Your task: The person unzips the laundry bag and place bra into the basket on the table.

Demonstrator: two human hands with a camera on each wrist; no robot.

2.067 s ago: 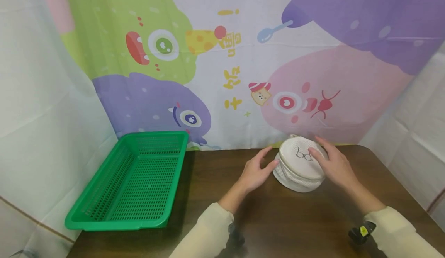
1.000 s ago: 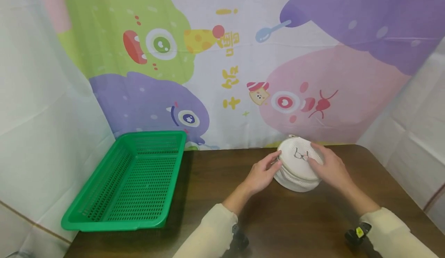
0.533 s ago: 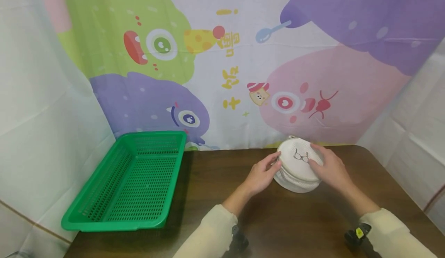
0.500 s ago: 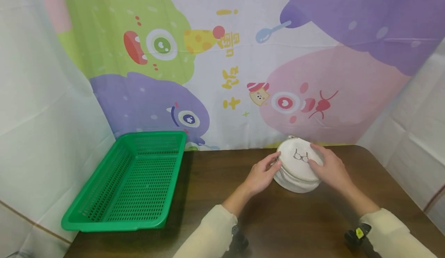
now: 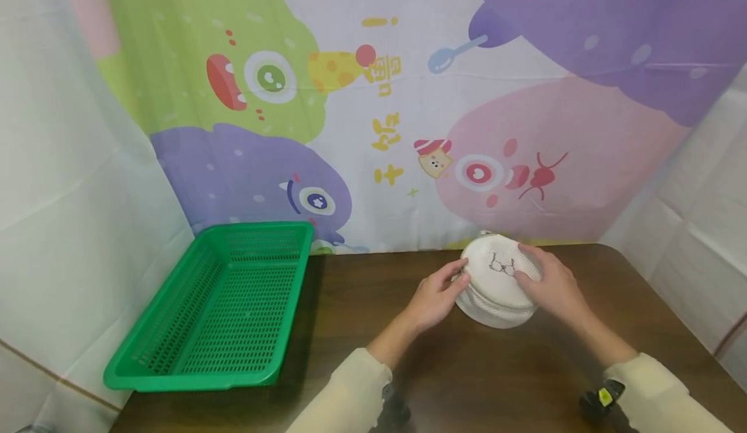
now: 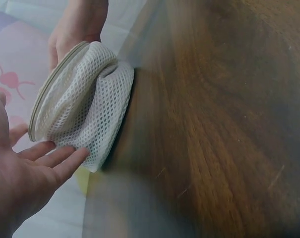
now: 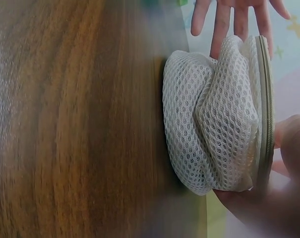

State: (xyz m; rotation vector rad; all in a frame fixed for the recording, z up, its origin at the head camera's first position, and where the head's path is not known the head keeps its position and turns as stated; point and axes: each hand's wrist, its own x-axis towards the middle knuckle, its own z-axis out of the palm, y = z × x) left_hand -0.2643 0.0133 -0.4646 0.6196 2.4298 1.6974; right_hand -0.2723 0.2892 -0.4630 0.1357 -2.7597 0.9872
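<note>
A round white mesh laundry bag (image 5: pixel 496 290) with a zip round its lid and a small bra drawing on top stands on the brown table. Its mesh side (image 7: pixel 229 114) is creased and sags under the lid. My left hand (image 5: pixel 434 297) touches the left side of the bag with its fingertips; in the left wrist view the fingers (image 6: pixel 55 158) lie spread and fairly straight against the mesh. On the other side my right hand (image 5: pixel 554 287) grips the bag, thumb on the lid's edge and fingers round the far side, partly hidden.
A green perforated plastic basket (image 5: pixel 294 303) stands at the left of the table (image 5: pixel 362 329). A curtain with cartoon monsters (image 5: pixel 397 212) hangs right behind the table. White cloth walls (image 5: pixel 87 225) close both sides.
My left hand has moved right, from beside the bag to touching it, and my right hand has closed in on it. The bag has shifted slightly left and towards me.
</note>
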